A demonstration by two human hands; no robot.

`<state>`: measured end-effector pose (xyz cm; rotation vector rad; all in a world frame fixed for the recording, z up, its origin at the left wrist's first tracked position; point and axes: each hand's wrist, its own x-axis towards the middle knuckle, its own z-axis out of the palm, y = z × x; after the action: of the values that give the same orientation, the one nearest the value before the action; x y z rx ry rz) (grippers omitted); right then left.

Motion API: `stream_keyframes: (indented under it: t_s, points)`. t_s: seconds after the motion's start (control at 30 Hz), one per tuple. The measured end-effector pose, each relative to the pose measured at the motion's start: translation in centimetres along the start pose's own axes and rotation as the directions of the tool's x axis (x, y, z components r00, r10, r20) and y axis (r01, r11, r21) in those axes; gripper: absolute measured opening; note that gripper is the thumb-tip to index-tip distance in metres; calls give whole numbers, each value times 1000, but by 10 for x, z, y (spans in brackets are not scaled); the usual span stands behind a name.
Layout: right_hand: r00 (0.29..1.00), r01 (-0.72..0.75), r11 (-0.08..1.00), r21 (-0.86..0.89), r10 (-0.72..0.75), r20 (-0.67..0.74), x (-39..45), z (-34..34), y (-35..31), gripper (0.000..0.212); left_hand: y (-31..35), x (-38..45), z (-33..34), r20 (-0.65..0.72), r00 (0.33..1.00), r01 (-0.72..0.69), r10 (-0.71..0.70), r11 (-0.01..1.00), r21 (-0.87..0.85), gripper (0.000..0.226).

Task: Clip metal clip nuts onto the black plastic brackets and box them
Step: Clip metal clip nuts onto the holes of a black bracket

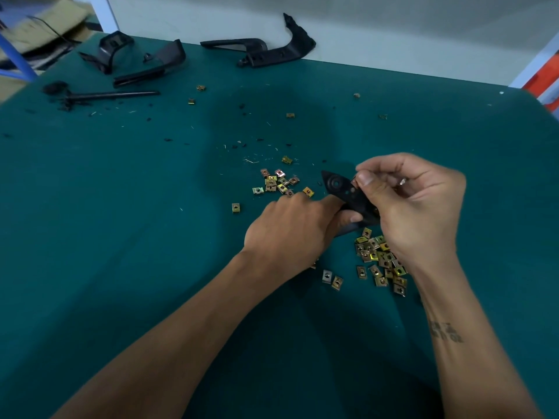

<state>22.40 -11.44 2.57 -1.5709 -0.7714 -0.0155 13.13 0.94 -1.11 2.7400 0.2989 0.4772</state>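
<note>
My left hand [290, 231] grips the lower end of a black plastic bracket [341, 187], whose pointed tip aims up and left. My right hand [414, 204] pinches a small metal clip nut [355, 180] against the bracket's upper edge between thumb and fingertips. Another clip glints inside the right palm. Several brass-coloured clip nuts lie in one heap [381, 261] under my right wrist. A second heap [279, 183] lies just beyond my left hand.
More black brackets lie at the table's far edge, two at back left [145, 60] and one at back centre [272, 49]. A black rod [112, 95] and plastic shavings lie at left. Stray clips dot the green table [121, 207]. A cardboard box [39, 28] stands far left.
</note>
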Motion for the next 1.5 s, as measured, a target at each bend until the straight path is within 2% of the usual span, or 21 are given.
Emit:
stream_keyframes:
  t_s: [0.1, 0.3, 0.43, 0.67, 0.8, 0.97, 1.1, 1.23, 1.3, 1.37, 1.43, 1.5]
  points:
    - [999, 18, 1000, -10, -19, -49, -1, 2, 0, 28, 0, 0, 0, -5, 1000, -10, 10, 1000, -10, 73]
    - [999, -42, 999, 33, 41, 15, -4, 4, -1, 21, 0, -1, 0, 3, 1000, -15, 15, 1000, -26, 77]
    - [997, -65, 993, 95, 68, -26, -6, 7, -2, 19, -2, -1, 1, 5, 1000, -9, 9, 998, -59, 77]
    - [948, -318, 925, 209, 312, 63, 4, -3, -3, 30, -2, 0, 3, 7, 1000, 14, -13, 998, -54, 81]
    - [926, -378, 879, 290, 353, 137, 4, -4, -4, 32, -4, 2, -1, 14, 1000, 28, -27, 994, -108, 69]
    - [949, -315, 917, 243, 297, 109, 5, -5, 3, 30, -7, 4, -2, -38, 998, 47, -56, 979, -199, 62]
    - [964, -257, 946, 200, 237, 119, 5, -6, 8, 29, -16, 6, 2, -104, 990, 64, -96, 958, -280, 46]
    - [969, -247, 963, 107, 245, 29, 2, -2, 12, 28, -23, 6, 3, -141, 981, 81, -134, 941, -330, 46]
    - [972, -231, 970, 73, 233, -24, -5, -7, 10, 21, -23, 6, 1, -147, 980, 79, -136, 938, -338, 46]
    - [976, -189, 982, 4, 188, -109, -20, -19, 6, 18, -20, 7, -1, -125, 987, 47, -98, 932, -358, 46]
    - [980, -103, 989, -111, 82, -179, -42, -39, 0, 17, -11, 9, -3, -54, 998, -30, 12, 935, -352, 47]
    - [985, 15, 969, -246, -56, -164, -66, -62, -5, 20, 6, 9, -5, 51, 988, -124, 145, 947, -295, 48]
